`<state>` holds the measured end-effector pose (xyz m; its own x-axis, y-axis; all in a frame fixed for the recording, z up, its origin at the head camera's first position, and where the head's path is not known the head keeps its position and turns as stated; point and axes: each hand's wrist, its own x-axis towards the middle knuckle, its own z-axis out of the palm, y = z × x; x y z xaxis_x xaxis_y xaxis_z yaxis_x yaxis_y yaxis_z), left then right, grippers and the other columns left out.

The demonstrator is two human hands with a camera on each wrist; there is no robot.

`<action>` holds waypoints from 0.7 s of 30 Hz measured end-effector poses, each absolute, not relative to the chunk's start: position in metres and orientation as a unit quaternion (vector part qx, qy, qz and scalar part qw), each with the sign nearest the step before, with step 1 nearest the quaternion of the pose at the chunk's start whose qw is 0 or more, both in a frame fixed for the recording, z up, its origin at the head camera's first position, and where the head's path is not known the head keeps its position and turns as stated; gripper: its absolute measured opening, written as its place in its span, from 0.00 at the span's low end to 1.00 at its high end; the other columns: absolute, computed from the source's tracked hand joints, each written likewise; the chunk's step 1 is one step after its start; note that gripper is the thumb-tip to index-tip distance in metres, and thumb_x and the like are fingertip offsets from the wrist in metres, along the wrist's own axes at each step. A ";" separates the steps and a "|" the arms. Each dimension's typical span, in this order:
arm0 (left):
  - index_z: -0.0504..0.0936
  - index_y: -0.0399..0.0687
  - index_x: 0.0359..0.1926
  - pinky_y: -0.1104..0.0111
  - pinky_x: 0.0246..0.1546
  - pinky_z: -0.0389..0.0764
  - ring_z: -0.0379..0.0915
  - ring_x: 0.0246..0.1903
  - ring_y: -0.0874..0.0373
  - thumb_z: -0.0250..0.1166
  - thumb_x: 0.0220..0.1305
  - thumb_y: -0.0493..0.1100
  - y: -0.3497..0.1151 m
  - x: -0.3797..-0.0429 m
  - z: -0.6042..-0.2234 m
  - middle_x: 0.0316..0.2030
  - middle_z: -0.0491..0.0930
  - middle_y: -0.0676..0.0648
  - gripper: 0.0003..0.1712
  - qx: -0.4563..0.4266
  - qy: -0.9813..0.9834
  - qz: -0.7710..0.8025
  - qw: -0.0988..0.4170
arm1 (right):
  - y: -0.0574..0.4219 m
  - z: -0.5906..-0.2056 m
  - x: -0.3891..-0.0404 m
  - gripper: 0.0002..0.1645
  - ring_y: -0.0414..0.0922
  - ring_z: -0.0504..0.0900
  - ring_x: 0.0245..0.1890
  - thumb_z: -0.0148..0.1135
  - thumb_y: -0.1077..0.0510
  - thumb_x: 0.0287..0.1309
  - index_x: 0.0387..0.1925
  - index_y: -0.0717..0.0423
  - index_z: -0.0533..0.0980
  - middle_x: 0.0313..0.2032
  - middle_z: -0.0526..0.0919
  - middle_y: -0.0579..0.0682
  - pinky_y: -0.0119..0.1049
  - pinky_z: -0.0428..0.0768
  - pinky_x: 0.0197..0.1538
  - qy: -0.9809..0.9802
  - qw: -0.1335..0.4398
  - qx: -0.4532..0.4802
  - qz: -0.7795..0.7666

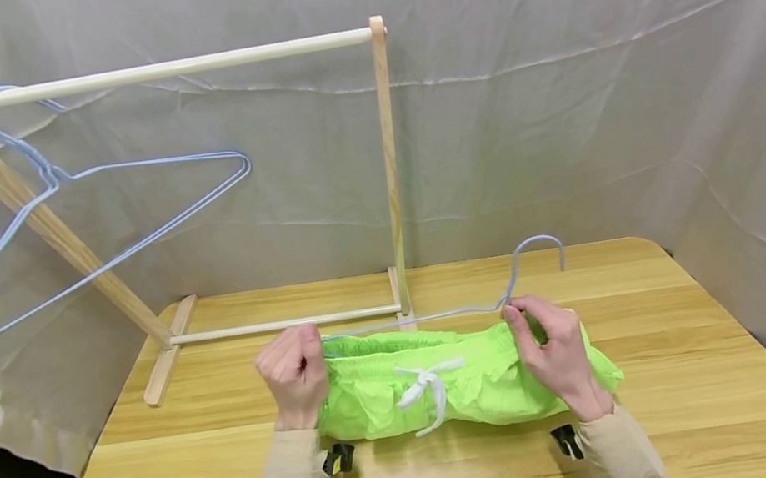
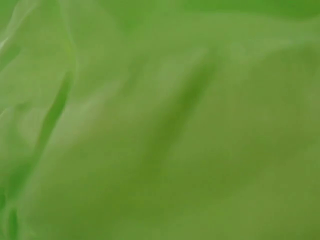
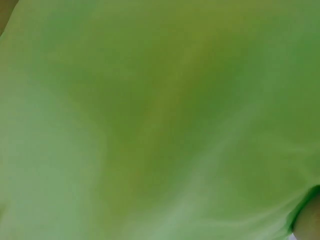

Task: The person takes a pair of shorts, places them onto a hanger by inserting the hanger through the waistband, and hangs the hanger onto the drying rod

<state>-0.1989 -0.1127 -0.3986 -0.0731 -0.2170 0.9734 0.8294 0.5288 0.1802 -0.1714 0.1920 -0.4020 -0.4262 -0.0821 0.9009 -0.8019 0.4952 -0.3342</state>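
Bright green shorts [image 1: 379,396] with a gathered waistband and a white drawstring bow [image 1: 425,388] are bunched in front of me. My left hand [image 1: 295,376] grips the waistband's left end, its fingers curled. A blue wire hanger [image 1: 456,312] runs along the waistband's back edge; its left end is hidden at the left hand, its hook rising at the right. At the hook's base, my right hand [image 1: 552,342] pinches the hanger, with green cloth around the fingers. Blurred green cloth [image 2: 200,130] fills the left wrist view and nearly all of the right wrist view [image 3: 150,125].
A wood-and-white rack [image 1: 172,69] stands at the back left of the wooden table [image 1: 677,359]. Blue hangers [image 1: 147,240] hang from its left end, one arm reaching forward. Grey cloth [image 1: 560,116] surrounds the table behind and at the sides.
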 end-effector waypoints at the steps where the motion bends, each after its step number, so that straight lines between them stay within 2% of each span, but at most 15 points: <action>1: 0.54 0.49 0.05 0.76 0.09 0.46 0.42 0.07 0.65 0.51 0.79 0.50 -0.113 -0.198 -0.398 0.03 0.52 0.54 0.40 -0.257 -0.611 -0.411 0.626 | 0.192 -0.402 -0.171 0.08 0.43 0.80 0.21 0.61 0.78 0.50 0.29 0.68 0.81 0.24 0.85 0.58 0.24 0.80 0.34 -0.743 0.442 0.301 0.402; 12: 0.58 0.49 0.06 0.80 0.13 0.56 0.46 0.10 0.70 0.48 0.80 0.53 -0.112 -0.193 -0.398 0.04 0.56 0.54 0.40 -0.301 -0.718 -0.369 0.508 | 0.190 -0.402 -0.168 0.10 0.44 0.79 0.21 0.62 0.80 0.50 0.30 0.66 0.81 0.23 0.84 0.55 0.23 0.79 0.33 -0.770 0.390 0.317 0.393; 17: 0.60 0.50 0.07 0.79 0.16 0.63 0.51 0.11 0.69 0.47 0.80 0.54 -0.105 -0.193 -0.399 0.05 0.59 0.55 0.38 -0.320 -0.741 -0.337 0.485 | 0.187 -0.403 -0.168 0.09 0.45 0.81 0.21 0.62 0.78 0.50 0.31 0.66 0.81 0.24 0.84 0.56 0.25 0.80 0.33 -0.773 0.382 0.334 0.380; 21: 0.61 0.51 0.09 0.79 0.17 0.63 0.53 0.12 0.68 0.49 0.79 0.55 -0.097 -0.192 -0.401 0.07 0.61 0.55 0.36 -0.332 -0.753 -0.322 0.469 | 0.183 -0.403 -0.166 0.07 0.45 0.81 0.22 0.62 0.76 0.52 0.32 0.66 0.81 0.24 0.84 0.55 0.27 0.81 0.33 -0.773 0.380 0.345 0.372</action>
